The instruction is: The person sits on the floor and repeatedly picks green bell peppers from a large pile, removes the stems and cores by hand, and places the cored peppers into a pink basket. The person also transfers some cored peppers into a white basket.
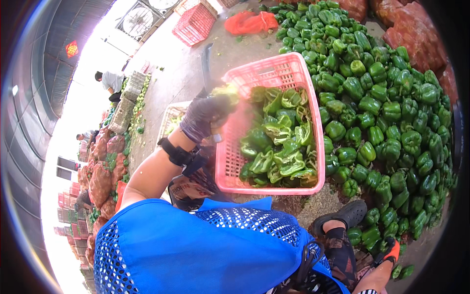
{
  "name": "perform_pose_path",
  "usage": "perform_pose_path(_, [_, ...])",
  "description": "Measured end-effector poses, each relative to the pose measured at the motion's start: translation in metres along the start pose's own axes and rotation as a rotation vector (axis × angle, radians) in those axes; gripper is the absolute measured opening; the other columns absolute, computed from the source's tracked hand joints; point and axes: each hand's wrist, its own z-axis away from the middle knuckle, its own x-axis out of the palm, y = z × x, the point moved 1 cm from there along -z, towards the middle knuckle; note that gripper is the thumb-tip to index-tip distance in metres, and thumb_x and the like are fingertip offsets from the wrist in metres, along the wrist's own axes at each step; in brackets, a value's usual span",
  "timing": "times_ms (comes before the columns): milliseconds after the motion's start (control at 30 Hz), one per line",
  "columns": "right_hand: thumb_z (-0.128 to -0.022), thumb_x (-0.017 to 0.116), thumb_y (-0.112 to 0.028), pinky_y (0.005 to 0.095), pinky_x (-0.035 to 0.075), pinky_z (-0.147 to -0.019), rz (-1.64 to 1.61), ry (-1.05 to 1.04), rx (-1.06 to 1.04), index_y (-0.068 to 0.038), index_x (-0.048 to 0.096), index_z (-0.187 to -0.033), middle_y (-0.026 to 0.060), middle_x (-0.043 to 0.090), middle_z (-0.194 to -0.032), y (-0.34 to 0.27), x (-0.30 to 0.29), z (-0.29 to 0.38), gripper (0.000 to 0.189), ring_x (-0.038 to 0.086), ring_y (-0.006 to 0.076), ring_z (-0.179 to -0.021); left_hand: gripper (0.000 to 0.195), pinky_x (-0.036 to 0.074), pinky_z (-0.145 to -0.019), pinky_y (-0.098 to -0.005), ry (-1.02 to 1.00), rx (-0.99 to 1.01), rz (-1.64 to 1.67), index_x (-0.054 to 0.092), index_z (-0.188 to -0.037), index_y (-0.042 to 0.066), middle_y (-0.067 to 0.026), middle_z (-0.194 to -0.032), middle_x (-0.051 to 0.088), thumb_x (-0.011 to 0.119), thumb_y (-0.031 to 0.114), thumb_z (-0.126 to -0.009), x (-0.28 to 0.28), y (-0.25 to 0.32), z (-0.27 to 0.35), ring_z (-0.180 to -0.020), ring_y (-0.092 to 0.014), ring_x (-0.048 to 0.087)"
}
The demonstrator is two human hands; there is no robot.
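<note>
In a dark, knitted glove, my left hand (211,114) is closed on a blurred, pale green piece (226,91), apparently part of a pepper, over the left rim of a pink plastic crate (317,147). A small whitish object shows below the fingers; what it is cannot be told. Cut and opened green bell peppers (282,139) partly fill the crate. At the lower right, my right hand (391,250), in an orange and black glove, reaches to the near edge of a large heap of whole green bell peppers (371,103). Its fingers are partly hidden there.
A pale crate (172,114) with light green pieces stands behind my left forearm. Full red mesh sacks (415,36) border the heap; an orange-red mesh bag (250,22) lies on the floor. My shoe (341,217) is beside the heap. Other people (110,81) work at the far left.
</note>
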Motion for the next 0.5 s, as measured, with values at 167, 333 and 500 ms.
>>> perform_pose_path(167, [-0.083,0.063,-0.022,0.0314,0.045,-0.081,-0.04,-0.105,-0.469,-0.005,0.06,-0.123,0.006,0.062,-0.102,-0.155,0.066,0.068,0.044,0.057,0.0192,-0.089,0.046,0.047,-0.045,-0.0216,0.195,0.178,-0.211,0.056,-0.121,0.008,-0.0077,-0.092,0.065,0.078,0.016,-0.081,-0.026,0.009,0.02,-0.063,-0.013,0.06])
perform_pose_path(333, [-0.082,0.061,-0.013,0.0305,0.045,-0.097,0.217,-0.302,-1.033,-0.003,0.048,-0.139,0.0076,0.06,-0.126,-0.264,0.195,0.139,0.058,0.058,0.0192,-0.112,0.052,0.053,-0.06,-0.0272,0.662,0.382,-0.752,0.057,-0.127,0.009,-0.0074,-0.101,0.068,0.079,0.014,-0.081,-0.15,0.036,0.065,-0.075,-0.013,0.062])
perform_pose_path(500, [-0.075,0.073,-0.01,0.0365,0.043,-0.102,0.46,0.013,-1.615,-0.005,0.049,-0.135,0.0118,0.054,-0.134,-0.262,0.337,0.237,0.065,0.053,0.027,-0.121,0.078,0.049,-0.097,-0.0419,0.832,0.204,-1.956,0.048,-0.139,0.005,-0.0202,-0.125,0.063,0.083,0.024,-0.072,-0.241,0.044,0.119,-0.111,-0.038,0.062])
